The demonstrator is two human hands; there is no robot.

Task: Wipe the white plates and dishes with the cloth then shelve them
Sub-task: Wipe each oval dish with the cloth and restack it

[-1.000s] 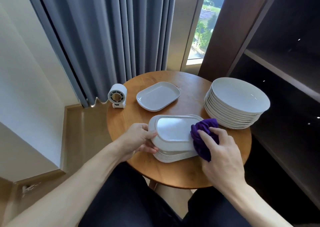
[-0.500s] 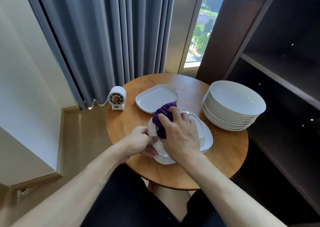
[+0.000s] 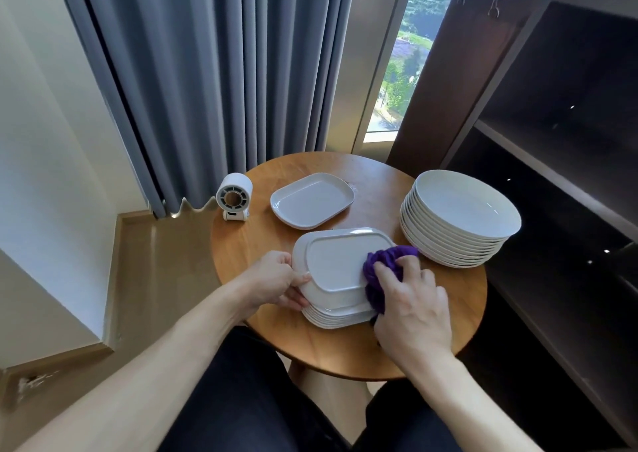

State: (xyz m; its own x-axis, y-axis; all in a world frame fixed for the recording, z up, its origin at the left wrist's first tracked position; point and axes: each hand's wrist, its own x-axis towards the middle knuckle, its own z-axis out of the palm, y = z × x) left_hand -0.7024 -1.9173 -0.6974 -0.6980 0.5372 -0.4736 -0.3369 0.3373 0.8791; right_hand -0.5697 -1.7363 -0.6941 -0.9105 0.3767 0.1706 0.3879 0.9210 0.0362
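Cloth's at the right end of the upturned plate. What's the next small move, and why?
Probably sweep the purple cloth leftward across the base of the upturned plate. The right hand presses the cloth at the plate's right end, and the bare base stretches toward the left hand, which grips the left rim and steadies it.

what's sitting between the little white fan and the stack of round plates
In the head view, a single white rectangular dish lies on the table between the fan and the round plate stack, apart from both.
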